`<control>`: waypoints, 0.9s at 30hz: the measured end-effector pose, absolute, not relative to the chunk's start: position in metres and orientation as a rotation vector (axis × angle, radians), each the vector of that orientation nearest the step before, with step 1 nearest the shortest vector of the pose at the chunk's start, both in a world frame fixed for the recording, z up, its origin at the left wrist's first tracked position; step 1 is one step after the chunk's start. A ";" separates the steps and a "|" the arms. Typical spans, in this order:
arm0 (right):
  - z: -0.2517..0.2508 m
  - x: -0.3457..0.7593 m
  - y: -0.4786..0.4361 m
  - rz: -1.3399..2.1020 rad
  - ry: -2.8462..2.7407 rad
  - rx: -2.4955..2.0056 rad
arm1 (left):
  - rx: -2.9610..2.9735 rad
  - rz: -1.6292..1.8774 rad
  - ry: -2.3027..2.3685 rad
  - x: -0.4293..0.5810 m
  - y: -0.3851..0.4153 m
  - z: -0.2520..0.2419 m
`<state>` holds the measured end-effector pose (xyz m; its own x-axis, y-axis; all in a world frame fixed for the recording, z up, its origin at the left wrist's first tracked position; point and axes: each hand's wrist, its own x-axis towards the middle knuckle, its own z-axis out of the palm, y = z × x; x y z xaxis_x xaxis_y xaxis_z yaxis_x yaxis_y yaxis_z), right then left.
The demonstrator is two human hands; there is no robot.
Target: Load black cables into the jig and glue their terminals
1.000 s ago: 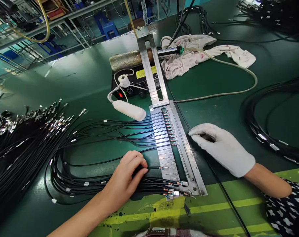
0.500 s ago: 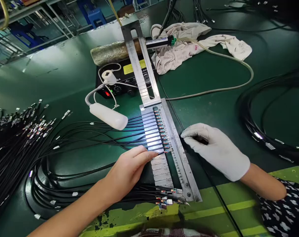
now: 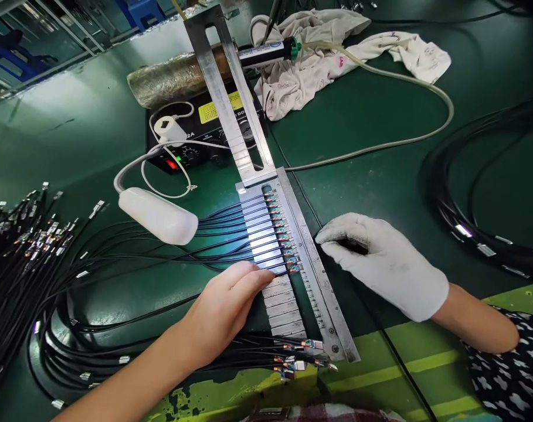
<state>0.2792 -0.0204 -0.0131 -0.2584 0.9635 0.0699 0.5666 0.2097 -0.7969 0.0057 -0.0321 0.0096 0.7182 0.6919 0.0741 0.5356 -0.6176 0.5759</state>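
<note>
My bare left hand (image 3: 228, 302) lies on the slotted metal fixture (image 3: 315, 293), fingertips pressed together on a black cable (image 3: 280, 272) laid into a slot. Its connector end sits just below several other cables (image 3: 231, 231) lined up in the upper slots. My right hand (image 3: 380, 264), in a white glove, rests palm down on the green table just right of the fixture's rail. Its fingers are loosely bent and hold nothing. More loose cable ends (image 3: 296, 357) lie at the fixture's near end.
A white lamp (image 3: 158, 215) lies left of the fixture. Behind it are a black control box (image 3: 196, 126), a slotted metal bar (image 3: 224, 88), a foil-wrapped roll (image 3: 169, 79), a dispenser syringe (image 3: 266, 53) with hose and a cloth (image 3: 319, 64). Cable bundles lie at left (image 3: 24, 246) and right (image 3: 468, 223).
My left hand carried a black cable from the loose pile near the fixture's front up to a slot and laid it in. The gloved right hand stayed put.
</note>
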 end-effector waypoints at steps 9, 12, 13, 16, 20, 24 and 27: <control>-0.011 0.279 -0.018 0.861 -1.938 -1.389 | 2.667 0.377 1.184 0.000 -0.058 0.001; -0.011 0.278 -0.016 0.858 -1.956 -1.382 | 2.595 0.329 1.077 -0.003 -0.060 0.000; -0.011 0.278 -0.016 0.864 -1.957 -1.391 | 2.570 0.322 1.058 -0.003 -0.059 0.001; -0.012 0.278 -0.016 0.872 -1.951 -1.418 | 2.622 0.302 1.049 0.003 -0.053 0.005; -0.014 0.278 -0.016 0.828 -1.960 -1.388 | 2.981 0.183 0.981 0.020 -0.043 0.008; -0.014 0.278 -0.018 0.806 -1.953 -1.391 | 3.075 0.137 0.969 0.035 -0.036 0.009; -0.013 0.278 -0.023 0.791 -1.948 -1.397 | 2.956 0.133 1.147 0.033 -0.039 0.016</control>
<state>0.2776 -0.0228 -0.0125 -0.2596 0.9567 0.1316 0.5940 0.2656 -0.7593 0.0335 -0.0389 0.0158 0.7351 0.6720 0.0898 0.6747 -0.7381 0.0008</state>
